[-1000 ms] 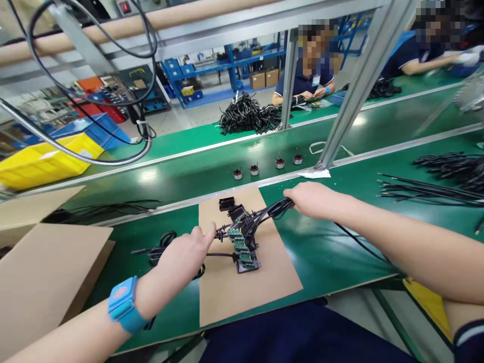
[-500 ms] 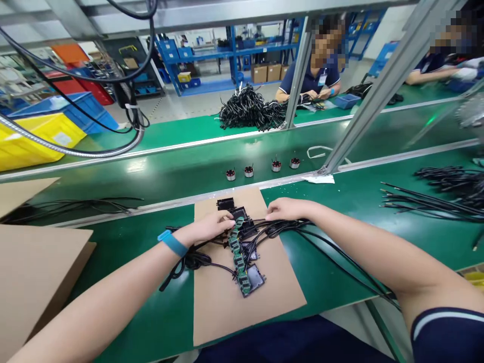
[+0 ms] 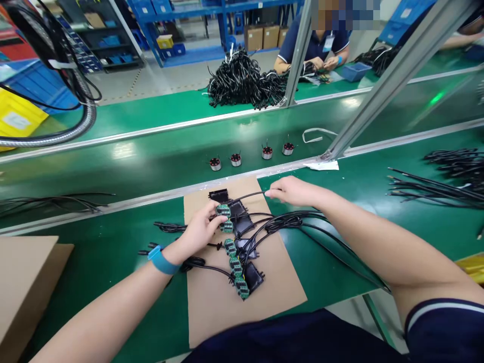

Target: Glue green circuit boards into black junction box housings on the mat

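My left hand (image 3: pixel 198 229) is closed at the upper end of a row of green circuit boards, thumb and fingers pinching a circuit board (image 3: pixel 224 210). Between the fingertips of my right hand (image 3: pixel 297 191) is the end of a black cable (image 3: pixel 249 195), drawn out to the right. More circuit boards (image 3: pixel 235 266) lie in a line below my left hand. Beside them sit several open black plastic cases (image 3: pixel 254 277), with cables attached. All this rests on a cardboard sheet (image 3: pixel 212 322). A bundle of coiled black cables (image 3: pixel 289 222) lies under my right forearm.
Beyond the sheet, several small round metal coil parts (image 3: pixel 235 160) stand in a row near a slanted metal post (image 3: pixel 381 85). Loose cables (image 3: pixel 427 186) lie at the right. Cardboard (image 3: pixel 26 272) is stacked at left. Across the line, a co-worker (image 3: pixel 321 50) sits near a black cable heap (image 3: pixel 245 80).
The view has tipped downward. My right hand has lifted a cable end and straightened it. My left hand now pinches the upper boards, which stand a little apart from the lower ones.
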The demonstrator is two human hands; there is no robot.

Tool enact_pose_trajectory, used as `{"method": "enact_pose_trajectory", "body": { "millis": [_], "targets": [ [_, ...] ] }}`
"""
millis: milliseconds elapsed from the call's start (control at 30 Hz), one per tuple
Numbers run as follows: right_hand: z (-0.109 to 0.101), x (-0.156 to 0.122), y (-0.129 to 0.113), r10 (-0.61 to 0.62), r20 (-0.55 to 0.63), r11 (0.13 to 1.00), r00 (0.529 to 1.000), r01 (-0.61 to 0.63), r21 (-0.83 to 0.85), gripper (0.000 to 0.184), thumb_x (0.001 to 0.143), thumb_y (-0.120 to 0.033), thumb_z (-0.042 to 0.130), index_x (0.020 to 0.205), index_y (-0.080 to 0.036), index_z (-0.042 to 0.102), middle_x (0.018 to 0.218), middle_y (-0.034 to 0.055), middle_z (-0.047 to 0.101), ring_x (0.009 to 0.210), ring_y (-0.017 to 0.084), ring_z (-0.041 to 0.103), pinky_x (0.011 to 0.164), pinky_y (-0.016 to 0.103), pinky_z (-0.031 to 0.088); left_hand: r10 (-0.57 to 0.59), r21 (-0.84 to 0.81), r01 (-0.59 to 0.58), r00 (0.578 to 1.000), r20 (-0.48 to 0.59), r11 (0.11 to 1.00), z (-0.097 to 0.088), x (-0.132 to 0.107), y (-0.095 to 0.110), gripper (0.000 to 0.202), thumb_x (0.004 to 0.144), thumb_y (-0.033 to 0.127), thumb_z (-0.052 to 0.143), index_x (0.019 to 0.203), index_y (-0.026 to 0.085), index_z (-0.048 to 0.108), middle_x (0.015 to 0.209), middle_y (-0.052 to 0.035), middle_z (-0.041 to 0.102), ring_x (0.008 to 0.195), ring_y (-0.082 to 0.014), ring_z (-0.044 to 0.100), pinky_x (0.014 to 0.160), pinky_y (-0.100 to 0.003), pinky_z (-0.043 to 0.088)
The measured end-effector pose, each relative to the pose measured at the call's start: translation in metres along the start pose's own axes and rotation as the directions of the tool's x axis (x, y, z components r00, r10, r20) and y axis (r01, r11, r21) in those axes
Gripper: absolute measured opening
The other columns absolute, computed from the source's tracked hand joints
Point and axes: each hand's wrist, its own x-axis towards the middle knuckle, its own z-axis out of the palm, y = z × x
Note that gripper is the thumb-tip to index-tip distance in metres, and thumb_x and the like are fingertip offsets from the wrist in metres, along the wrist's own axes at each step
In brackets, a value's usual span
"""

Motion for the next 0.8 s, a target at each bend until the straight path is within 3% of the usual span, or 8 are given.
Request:
{"method": "enact_pose_trajectory", "body": {
  "millis": [100,200,367,467,567,667,800],
  "targets": [
    [-0.014,0.006,0.003,0.061,-0.033,0.998,0.998,-0.062,-0.026,0.041,0.097,-0.048,0.050,0.073,-0.018,0.063,0.067,0.0025,0.064,0.062,0.015,0.052,0.060,0.027,0.031,0.004,0.215,0.012,0.997,-0.073,0.976,0.001,0.015,-0.011,0.020,0.095,0.034,0.057,0.110,0.021,0.055,0.076,-0.0006,0.064,0.071,-0.0182,0.062,0.069,-0.029,0.045],
    [-0.017,0.015,-0.001,0.078,-0.085,0.981,0.993,-0.092,-0.173,0.042,0.097,-0.047,0.050,0.072,-0.018,0.066,0.072,0.0066,0.066,0.066,0.018,0.055,0.061,0.029,0.032,0.051,0.470,-0.005,0.995,-0.086,0.883,0.001,0.024,-0.012,0.022,0.095,0.036,0.057,0.112,0.022,0.056,0.072,-0.0013,0.063,0.070,-0.0212,0.062,0.067,-0.030,0.041],
    [0.010,0.034,-0.002,0.131,0.064,0.963,0.989,-0.111,-0.245,0.039,0.096,-0.042,0.053,0.077,-0.015,0.073,0.079,0.0118,0.072,0.074,0.022,0.062,0.064,0.029,0.037,0.032,0.564,-0.010,0.999,-0.030,0.826,-0.002,0.024,-0.006,0.014,0.095,0.038,0.055,0.098,0.024,0.053,0.071,-0.0013,0.061,0.072,-0.0224,0.063,0.065,-0.029,0.038],
    [0.033,0.040,0.002,0.083,0.092,0.984,0.992,-0.067,-0.167,0.036,0.097,-0.043,0.054,0.082,-0.017,0.074,0.084,0.0098,0.074,0.080,0.021,0.065,0.066,0.027,0.039,0.002,0.472,0.021,0.999,-0.049,0.881,0.001,0.023,-0.013,0.015,0.093,0.034,0.056,0.086,0.024,0.048,0.067,0.0007,0.057,0.066,-0.0191,0.059,0.062,-0.028,0.038],
    [0.040,0.037,0.006,0.062,0.062,0.987,0.996,-0.052,-0.150,0.036,0.098,-0.044,0.051,0.084,-0.018,0.072,0.085,0.0089,0.074,0.078,0.020,0.064,0.065,0.027,0.038,-0.110,0.227,0.119,0.993,-0.051,0.967,-0.003,0.025,-0.015,0.020,0.088,0.035,0.060,0.085,0.023,0.046,0.057,0.0054,0.050,0.053,-0.0145,0.051,0.055,-0.026,0.036],
    [0.023,0.028,0.009,0.036,-0.035,0.995,0.999,-0.039,-0.087,0.040,0.098,-0.048,0.049,0.083,-0.018,0.070,0.079,0.0071,0.072,0.072,0.018,0.062,0.064,0.026,0.037,-0.176,-0.083,0.173,0.984,-0.030,0.981,-0.022,0.029,0.003,0.025,0.087,0.041,0.063,0.090,0.021,0.047,0.054,0.0084,0.046,0.045,-0.0101,0.044,0.046,-0.021,0.031],
    [-0.009,0.018,0.006,0.040,-0.136,0.999,0.990,-0.038,0.019,0.050,0.100,-0.055,0.040,0.084,-0.018,0.069,0.073,0.0047,0.070,0.063,0.016,0.059,0.062,0.026,0.037,-0.118,-0.358,0.091,0.992,-0.052,0.929,-0.053,0.040,0.041,0.036,0.085,0.046,0.071,0.096,0.023,0.046,0.057,0.0095,0.047,0.042,-0.0064,0.040,0.041,-0.017,0.025]
  ]
}}
